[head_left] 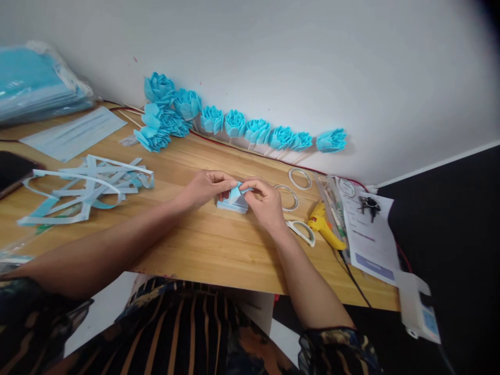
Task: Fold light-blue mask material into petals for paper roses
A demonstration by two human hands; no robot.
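Observation:
My left hand (209, 188) and my right hand (263, 200) meet over the middle of the table. Between their fingertips they pinch a small light-blue piece of fabric (235, 195), bent to a point at its top. Just beneath it lies a small stack of folded light-blue pieces (232, 207). Close to my right hand are two tape rolls, the nearer tape roll (289, 199) partly behind the hand. White-handled scissors (303, 232) lie by my right wrist, their blades hidden under it.
Several blue fabric flowers (235, 123) on sticks lean along the wall. Cut strips (91, 182) lie in a heap at left, near a flat mask sheet (74, 133) and a bagged mask pack (39, 83). A yellow glue gun (325, 226), papers (369, 234) and keys (370, 205) are at right.

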